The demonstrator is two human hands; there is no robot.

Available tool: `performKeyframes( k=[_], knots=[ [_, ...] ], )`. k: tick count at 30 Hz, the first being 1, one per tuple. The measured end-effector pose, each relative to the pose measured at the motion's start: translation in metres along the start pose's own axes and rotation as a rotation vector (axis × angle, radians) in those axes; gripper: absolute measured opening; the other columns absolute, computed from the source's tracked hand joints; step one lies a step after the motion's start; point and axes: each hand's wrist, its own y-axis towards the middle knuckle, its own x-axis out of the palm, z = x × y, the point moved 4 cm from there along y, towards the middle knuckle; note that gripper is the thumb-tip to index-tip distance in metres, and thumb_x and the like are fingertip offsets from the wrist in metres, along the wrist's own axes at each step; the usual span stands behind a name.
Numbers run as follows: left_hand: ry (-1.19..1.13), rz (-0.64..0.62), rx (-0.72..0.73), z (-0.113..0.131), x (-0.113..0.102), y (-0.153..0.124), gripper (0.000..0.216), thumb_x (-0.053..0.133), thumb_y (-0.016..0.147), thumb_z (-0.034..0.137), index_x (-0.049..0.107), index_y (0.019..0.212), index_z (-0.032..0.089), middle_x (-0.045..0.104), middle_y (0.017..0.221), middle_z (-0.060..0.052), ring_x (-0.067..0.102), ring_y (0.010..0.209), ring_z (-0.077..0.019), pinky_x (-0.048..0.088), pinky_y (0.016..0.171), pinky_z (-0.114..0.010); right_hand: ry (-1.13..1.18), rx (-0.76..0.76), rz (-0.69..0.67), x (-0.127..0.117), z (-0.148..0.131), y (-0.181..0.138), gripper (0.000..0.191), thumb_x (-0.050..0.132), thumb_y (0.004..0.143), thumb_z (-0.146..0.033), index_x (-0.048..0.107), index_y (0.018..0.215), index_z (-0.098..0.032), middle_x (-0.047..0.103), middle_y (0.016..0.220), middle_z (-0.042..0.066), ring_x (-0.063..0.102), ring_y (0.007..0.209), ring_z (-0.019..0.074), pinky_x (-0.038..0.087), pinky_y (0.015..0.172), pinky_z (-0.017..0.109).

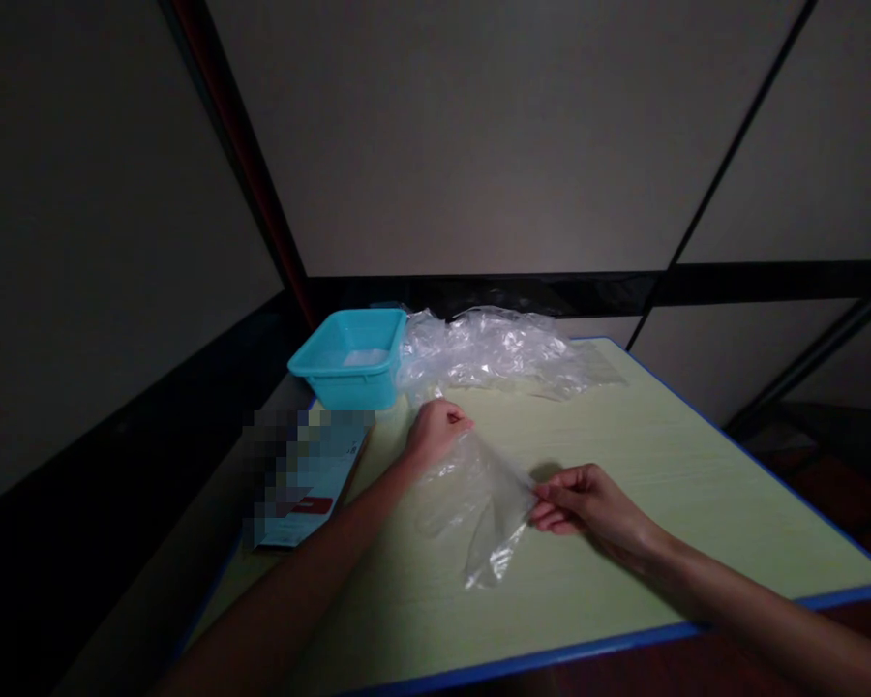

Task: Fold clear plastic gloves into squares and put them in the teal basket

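Note:
A clear plastic bag (490, 508) is stretched between my two hands above the table. My left hand (437, 431) pinches its upper left part, close to the heap of plastic behind. At the bag's right edge, my right hand (577, 503) grips the film between thumb and fingers. The lower end of the bag hangs loose and wrinkled toward the front of the table. Whether its mouth is parted I cannot tell.
A turquoise plastic basket (355, 387) with something whitish inside stands at the back left. Beside it spreads a heap of crumpled clear plastic bags (494, 348). A partly blurred flat box (305, 503) lies on the left of the blue-edged table (668, 445). Wall panels rise behind.

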Motion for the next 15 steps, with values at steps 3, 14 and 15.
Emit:
performKeyframes(
  k=[3,14,15],
  knots=[
    [0.055,-0.065,0.085,0.016,0.013,0.010,0.028,0.051,0.087,0.031,0.052,0.112,0.017,0.054,0.113,-0.007,0.056,0.094,-0.0199,0.048,0.079,-0.040,0.084,0.075,0.035,0.008,0.004,-0.014,0.024,0.072,0.064,-0.035,0.066,0.065,-0.013,0.069,0.069,0.009,0.064,0.058,0.0129,0.051,0.053,0.021],
    [0.209,-0.140,0.203,0.032,0.040,0.017,0.028,0.052,0.087,0.030,0.051,0.112,0.017,0.054,0.113,-0.008,0.056,0.094,-0.0198,0.048,0.079,-0.040,-0.479,-0.392,0.062,-0.017,-0.021,-0.025,0.022,0.063,0.073,-0.038,0.064,0.063,-0.018,0.061,0.060,0.002,0.056,0.054,0.0136,0.044,0.050,0.026],
    [0.215,-0.139,0.204,0.031,0.041,0.017,0.029,0.052,0.087,0.031,0.051,0.112,0.016,0.054,0.113,-0.008,0.056,0.094,-0.0199,0.048,0.079,-0.040,-0.602,-0.523,0.057,-0.020,-0.034,-0.020,0.020,0.061,0.075,-0.038,0.066,0.069,-0.019,0.063,0.070,0.004,0.058,0.064,0.0161,0.045,0.055,0.028]
  ],
)
